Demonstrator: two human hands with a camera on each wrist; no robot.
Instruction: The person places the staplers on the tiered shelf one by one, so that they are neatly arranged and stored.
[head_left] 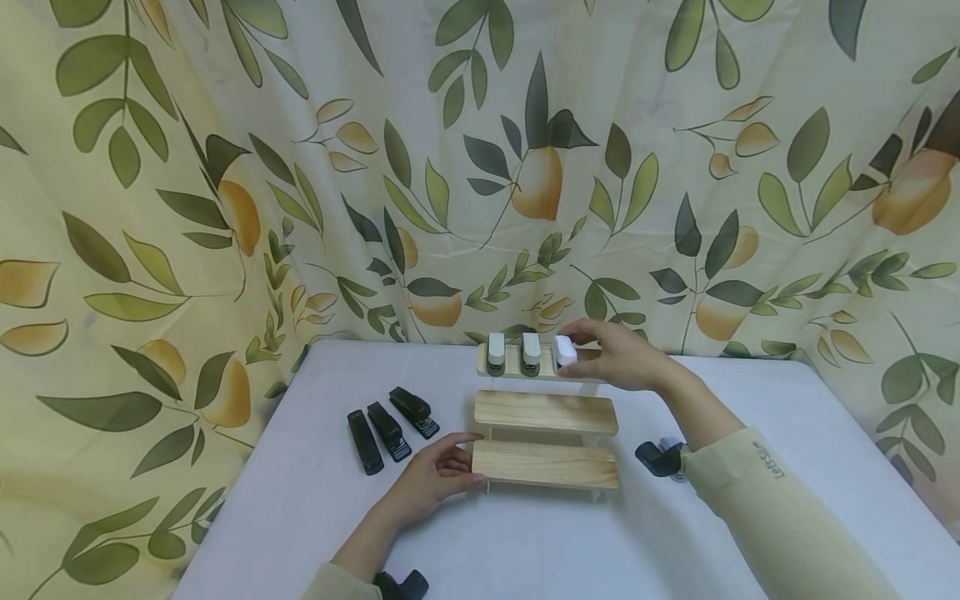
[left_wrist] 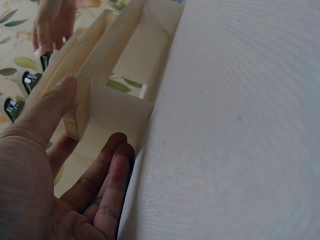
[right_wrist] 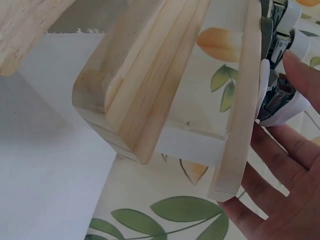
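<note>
A three-step wooden shelf (head_left: 546,463) with pale supports stands on the table. On its top step, several small staplers stand in a row: two pale grey-green ones, the left stapler (head_left: 496,352) and the middle stapler (head_left: 530,353), and a white stapler (head_left: 564,350). My right hand (head_left: 626,357) holds the white stapler between thumb and fingers at the right of the row. The right wrist view shows that stapler (right_wrist: 286,106) against the step's edge. My left hand (head_left: 433,479) grips the left end of the lowest step, and its thumb (left_wrist: 62,97) lies on the board.
Three black staplers, one of them the leftmost stapler (head_left: 364,442), lie side by side left of the shelf. A white cloth covers the table (head_left: 300,533). A leaf-and-fruit patterned curtain (head_left: 480,167) hangs behind. Beside my right wrist, a small pale bluish thing (head_left: 670,443) is partly hidden.
</note>
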